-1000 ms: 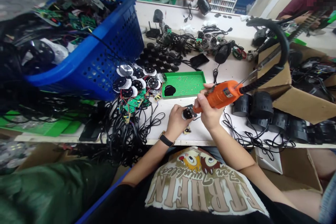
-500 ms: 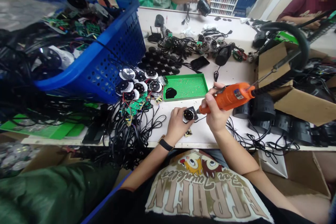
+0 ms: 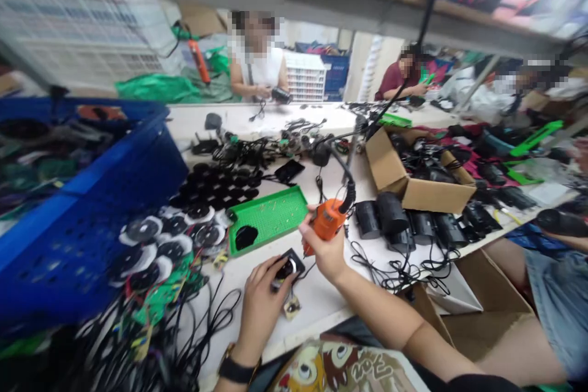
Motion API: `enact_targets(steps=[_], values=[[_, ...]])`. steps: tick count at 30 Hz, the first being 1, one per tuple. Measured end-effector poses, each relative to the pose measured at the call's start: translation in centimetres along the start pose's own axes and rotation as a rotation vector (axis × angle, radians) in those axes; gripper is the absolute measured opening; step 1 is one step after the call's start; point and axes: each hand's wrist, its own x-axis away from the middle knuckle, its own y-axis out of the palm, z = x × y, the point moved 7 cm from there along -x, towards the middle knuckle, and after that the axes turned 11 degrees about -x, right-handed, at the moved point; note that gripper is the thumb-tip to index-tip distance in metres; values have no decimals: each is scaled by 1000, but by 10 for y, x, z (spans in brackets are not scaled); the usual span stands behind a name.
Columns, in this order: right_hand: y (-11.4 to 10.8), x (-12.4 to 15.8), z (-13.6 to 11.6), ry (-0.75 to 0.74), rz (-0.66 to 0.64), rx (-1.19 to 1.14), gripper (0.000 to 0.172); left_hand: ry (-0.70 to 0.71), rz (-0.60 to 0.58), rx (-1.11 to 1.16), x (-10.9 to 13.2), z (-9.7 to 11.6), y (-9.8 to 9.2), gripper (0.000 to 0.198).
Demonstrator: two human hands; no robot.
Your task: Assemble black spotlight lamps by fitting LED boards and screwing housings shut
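Observation:
My left hand [image 3: 264, 291] grips a small black square part [image 3: 294, 261] with a round, white-edged piece in it, on the white table [image 3: 316, 306]. A small circuit board [image 3: 291, 307] lies just below that part. In my right hand [image 3: 327, 251] is an orange power screwdriver [image 3: 327, 220], its tip pointing down beside the black part's right side. Whether the tip touches anything cannot be made out. Behind my hands, a green tray [image 3: 271, 217] holds a black patch and tiny pieces.
On the left stand a blue basket [image 3: 133, 196] and a pile of round parts [image 3: 172, 248] with cables. Black cylinders [image 3: 390, 211] and an open cardboard box [image 3: 441, 195] are at right. A co-worker [image 3: 260, 67] handles a black item across the table.
The view has tilted up and turned right, showing more people and a shelf overhead. The orange screwdriver is now more upright. Both hands keep their holds.

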Motion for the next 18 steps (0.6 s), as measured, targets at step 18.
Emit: enact_targets(steps=[18], values=[[-37, 6, -6, 32, 28, 110, 40, -192, 168, -145, -64, -52, -10, 40]])
